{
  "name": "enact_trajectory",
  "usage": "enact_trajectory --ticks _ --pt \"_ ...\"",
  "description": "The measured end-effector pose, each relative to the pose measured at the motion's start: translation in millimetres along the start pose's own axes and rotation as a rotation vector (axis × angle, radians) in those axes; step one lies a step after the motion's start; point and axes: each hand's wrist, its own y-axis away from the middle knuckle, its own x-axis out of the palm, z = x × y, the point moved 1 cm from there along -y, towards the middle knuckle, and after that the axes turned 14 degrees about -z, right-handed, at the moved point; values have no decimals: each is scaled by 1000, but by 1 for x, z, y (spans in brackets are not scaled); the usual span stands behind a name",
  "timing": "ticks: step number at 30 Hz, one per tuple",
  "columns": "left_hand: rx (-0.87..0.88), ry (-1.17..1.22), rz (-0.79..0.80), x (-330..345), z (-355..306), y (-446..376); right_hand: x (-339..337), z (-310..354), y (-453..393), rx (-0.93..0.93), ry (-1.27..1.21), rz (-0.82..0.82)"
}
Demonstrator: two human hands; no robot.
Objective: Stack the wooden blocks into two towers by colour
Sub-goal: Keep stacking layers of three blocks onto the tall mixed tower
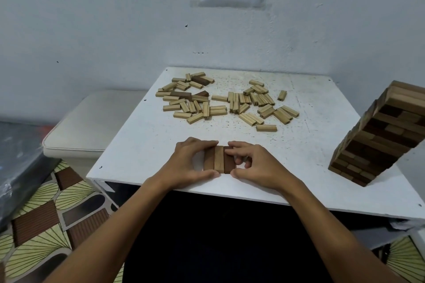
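Observation:
Three brown blocks lie side by side near the front edge of the white table, the middle one lighter. My left hand holds the row from the left, fingers curled over its far end and thumb at its near end. My right hand pinches it from the right. Many loose light blocks are scattered across the far half of the table, with a few dark blocks among them. A tall tower of brown blocks stands at the right edge.
The table stands against a pale wall. A cream cushioned seat sits to its left, and a patterned floor mat lies below. A dark plastic-covered object is at the far left.

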Motion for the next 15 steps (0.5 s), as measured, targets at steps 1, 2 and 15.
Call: enact_trajectory --ticks 1,2,15 --pt "18 -2 -5 0 -1 0 0 0 0 -4 10 -2" --pt "31 0 -8 0 -1 0 1 0 0 -6 13 -4" --pt "56 12 -21 1 -4 -1 -1 2 3 3 -4 8"
